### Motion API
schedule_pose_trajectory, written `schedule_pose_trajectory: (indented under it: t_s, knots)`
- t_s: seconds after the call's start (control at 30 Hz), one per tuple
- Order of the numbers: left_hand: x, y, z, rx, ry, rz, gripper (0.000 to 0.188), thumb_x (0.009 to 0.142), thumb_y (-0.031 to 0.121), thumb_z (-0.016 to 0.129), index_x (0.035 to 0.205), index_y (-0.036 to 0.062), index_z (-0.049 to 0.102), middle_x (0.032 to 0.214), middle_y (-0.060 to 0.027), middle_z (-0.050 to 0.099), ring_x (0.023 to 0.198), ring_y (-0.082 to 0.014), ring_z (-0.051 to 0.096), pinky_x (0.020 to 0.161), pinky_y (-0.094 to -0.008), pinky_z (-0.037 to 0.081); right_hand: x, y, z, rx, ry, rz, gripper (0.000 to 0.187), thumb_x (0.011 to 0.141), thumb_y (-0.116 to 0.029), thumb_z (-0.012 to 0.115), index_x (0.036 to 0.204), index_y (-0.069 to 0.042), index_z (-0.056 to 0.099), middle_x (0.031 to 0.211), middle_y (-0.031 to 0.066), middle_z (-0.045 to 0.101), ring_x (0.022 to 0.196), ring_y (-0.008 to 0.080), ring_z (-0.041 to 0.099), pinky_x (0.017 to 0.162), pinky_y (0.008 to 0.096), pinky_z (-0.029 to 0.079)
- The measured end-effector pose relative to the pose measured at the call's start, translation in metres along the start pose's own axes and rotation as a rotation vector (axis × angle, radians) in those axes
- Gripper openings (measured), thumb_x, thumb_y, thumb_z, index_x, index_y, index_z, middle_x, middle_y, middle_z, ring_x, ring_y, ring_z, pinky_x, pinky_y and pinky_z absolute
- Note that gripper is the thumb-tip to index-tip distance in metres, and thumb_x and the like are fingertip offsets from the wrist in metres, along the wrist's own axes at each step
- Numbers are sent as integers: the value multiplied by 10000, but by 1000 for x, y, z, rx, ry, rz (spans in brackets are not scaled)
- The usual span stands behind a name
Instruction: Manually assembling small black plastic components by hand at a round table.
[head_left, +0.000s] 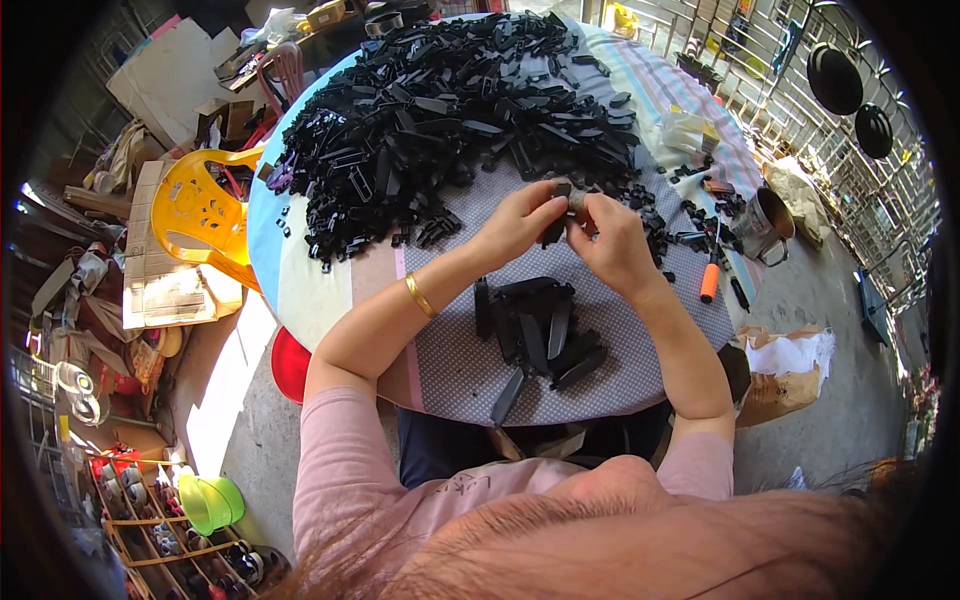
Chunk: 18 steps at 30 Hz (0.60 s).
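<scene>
Over the middle of the round table, my left hand is closed on an elongated black plastic part, which tilts between thumb and fingers. My right hand meets it there, fingers pinched at the part's upper end; whether a second small piece sits between those fingertips is hidden. Closer to me lies a small pile of long black plastic parts on the dotted cloth. Beyond my hands spreads a large heap of black plastic parts, mixing long pieces with small ones.
An orange-handled tool lies at the table's right, beside a metal mug and scattered small black pieces. A clear plastic bag rests farther back. A yellow chair stands left of the table; a paper bag is on the floor at right.
</scene>
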<state>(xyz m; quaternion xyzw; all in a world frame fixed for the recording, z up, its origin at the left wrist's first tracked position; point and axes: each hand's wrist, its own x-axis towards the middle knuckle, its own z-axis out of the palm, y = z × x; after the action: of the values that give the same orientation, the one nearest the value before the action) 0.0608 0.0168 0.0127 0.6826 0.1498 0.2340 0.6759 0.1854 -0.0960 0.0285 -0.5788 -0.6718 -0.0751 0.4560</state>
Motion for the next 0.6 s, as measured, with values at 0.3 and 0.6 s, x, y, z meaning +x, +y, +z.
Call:
schedule_pose_trajectory:
  t_s: [0.3,0.6]
  knots:
    - [-7,9,11,461,172,219,268,888,225,479,912,-35,540,726,-166,586,633,-254,544,597,-341,436,-2,-1,-3,-222,-172,-93,132,750,-122,572,733,-23,487,678,129,551,607,306,571,529,378,459]
    - [-9,8,18,399,301,178,269,889,226,508,1006,-17,506,749,-137,610,642,-223,572,582,-319,441,0,-11,-5,-190,-121,-85,168,729,-122,602,701,-25,468,627,119,524,551,311,548,487,385,434]
